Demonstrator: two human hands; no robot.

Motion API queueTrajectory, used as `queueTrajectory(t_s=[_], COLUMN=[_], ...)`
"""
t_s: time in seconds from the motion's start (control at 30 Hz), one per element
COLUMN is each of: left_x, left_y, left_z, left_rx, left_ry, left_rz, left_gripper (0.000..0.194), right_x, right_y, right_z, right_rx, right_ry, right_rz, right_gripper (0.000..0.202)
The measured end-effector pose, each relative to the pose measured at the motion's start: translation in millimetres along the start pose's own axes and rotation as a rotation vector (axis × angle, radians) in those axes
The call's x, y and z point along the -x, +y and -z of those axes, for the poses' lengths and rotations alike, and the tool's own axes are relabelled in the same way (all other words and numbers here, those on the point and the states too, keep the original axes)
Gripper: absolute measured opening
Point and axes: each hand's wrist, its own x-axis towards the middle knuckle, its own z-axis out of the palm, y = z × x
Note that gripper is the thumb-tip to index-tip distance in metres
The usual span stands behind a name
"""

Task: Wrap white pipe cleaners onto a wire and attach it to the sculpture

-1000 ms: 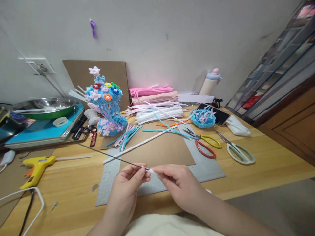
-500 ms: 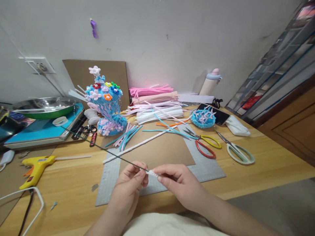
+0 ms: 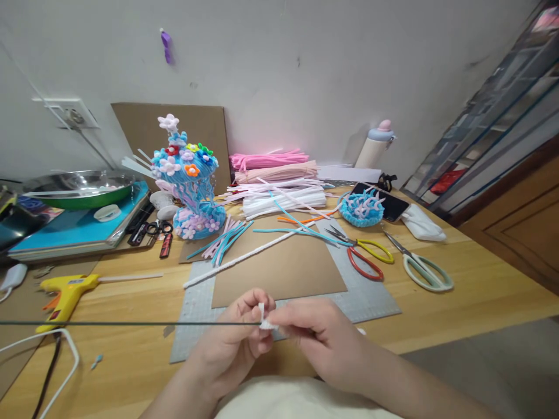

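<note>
Near the table's front edge, my left hand (image 3: pixel 242 329) pinches the end of a long, thin dark stem (image 3: pixel 131 323). The stem runs level out past the left side of the view. A short white fuzzy pipe cleaner (image 3: pixel 267 325) is at the stem's tip, with one bit sticking up between my fingers. My right hand (image 3: pixel 325 331) has thumb and forefinger closed on the white pipe cleaner from the right; its fingers partly hide it. Below and beyond both hands lie a brown cardboard sheet (image 3: pixel 279 267) and a grey cutting mat (image 3: pixel 371 308).
A yellow glue gun (image 3: pixel 70 291) lies at left. Behind stand a blue flowered pipe-cleaner piece (image 3: pixel 186 169) and stacked pipe cleaners (image 3: pixel 283 198). Red-and-yellow-handled scissors (image 3: pixel 364 262), pale green scissors (image 3: pixel 428 270), a blue fuzzy dish-shaped piece (image 3: pixel 361 215) and a phone (image 3: pixel 393 205) are at right.
The dark stem has swung from slanting up toward the back left to lying level toward the left. The white piece at its tip now has a bit standing upright. Both hands keep their grip.
</note>
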Motion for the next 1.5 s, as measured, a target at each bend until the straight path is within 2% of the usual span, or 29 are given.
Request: queueTrajectory(t_s=[0.1, 0.2, 0.3, 0.37, 0.5, 0.6, 0.67, 0.77, 0.83, 0.87, 0.93, 1.0, 1.07, 1.13, 1.2, 1.23, 1.3, 1.33, 1.4, 1.47, 1.5], left_x=[-1.6, -3.4, -5.7, -7.9, -12.1, -13.5, -12.6, -5.2, 4.5, 10.2, 20.9, 26.8, 25.8, 19.4, 11.1, 7.1, -0.5, -4.4, -13.3, -24.2, -30.0], left_y=[-1.2, -4.2, -8.9, -11.6, -11.9, -7.9, -5.5, -3.8, -1.9, 0.2, 7.7, 19.0, 31.3, 41.5, 48.9, 52.0, 57.9, 61.1, 67.9, 73.9, 76.0], left_z=[-3.3, -5.5, -4.8, -3.6, -2.1, -1.5, -1.0, -1.5, -4.4, -6.8, -13.1, -19.8, -25.6, -30.7, -37.0, -40.9, -50.0, -54.7, -62.9, -68.1, -69.5], left_rx=[-0.087, -0.135, -0.168, -0.184, -0.186, -0.214, -0.234, -0.305, -0.486, -0.61, -0.827, -0.919, -0.982, -1.045, -1.062, -1.062, -1.063, -1.053, -0.944, -0.769, -0.693], left_ry=[0.129, 0.256, 0.313, 0.349, 0.405, 0.373, 0.332, 0.295, 0.254, 0.228, 0.208, 0.275, 0.326, 0.235, 0.108, 0.078, 0.094, 0.109, 0.107, 0.087, 0.082], left_rz=[-0.103, -0.247, -0.278, -0.289, -0.339, -0.328, -0.315, -0.259, -0.226, -0.252, -0.424, -0.652, -0.72, -0.6, -0.446, -0.408, -0.416, -0.436, -0.461, -0.455, -0.455], left_gripper=[0.021, 0.024, 0.03, 0.029, 0.029, 0.03, 0.029, 0.025, 0.011, 0.009, 0.01, 0.009, 0.024, 0.027, 0.016, 0.01, 0.016, 0.02, 0.021, 0.021, 0.022], right_x=[2.9, 3.5, 0.5, -3.0, -9.4, -11.7, -12.4, -12.6, -11.9, -11.4, -10.6, -11.1, -14.2, -20.5, -30.0, -35.6, -47.5, -53.1, -62.1, -67.6, -69.6], right_y=[2.4, 6.6, 10.6, 12.4, 17.1, 22.7, 25.5, 26.4, 25.1, 23.8, 19.7, 12.5, 1.9, -12.0, -27.8, -35.7, -49.4, -54.1, -57.5, -51.8, -46.1], right_z=[1.4, -0.1, -3.5, -5.4, -7.6, -7.2, -4.1, 6.3, 15.9, 20.8, 30.4, 39.7, 49.4, 60.5, 73.1, 79.9, 93.6, 99.9, 110.0, 114.4, 114.1], right_rx=[0.259, 0.524, 0.653, 0.567, 0.136, -0.096, -0.119, 0.124, 0.399, 0.539, 0.794, 0.995, 1.126, 1.198, 1.24, 1.258, 1.293, 1.31, 1.299, 1.12, 0.939], right_ry=[0.004, 0.058, 0.109, 0.094, 0.029, -0.011, -0.015, 0.081, 0.128, 0.129, 0.089, 0.006, -0.081, -0.123, -0.152, -0.174, -0.205, -0.185, -0.035, 0.26, 0.433], right_rz=[0.011, -0.043, -0.11, -0.127, -0.148, -0.295, -0.313, -0.117, -0.013, 0.016, 0.08, 0.181, 0.309, 0.439, 0.534, 0.56, 0.593, 0.619, 0.682, 0.694, 0.655], right_gripper=[0.038, 0.038, 0.042, 0.043, 0.039, 0.037, 0.036, 0.039, 0.046, 0.05, 0.055, 0.052, 0.044, 0.038, 0.035, 0.034, 0.033, 0.032, 0.033, 0.033, 0.029])
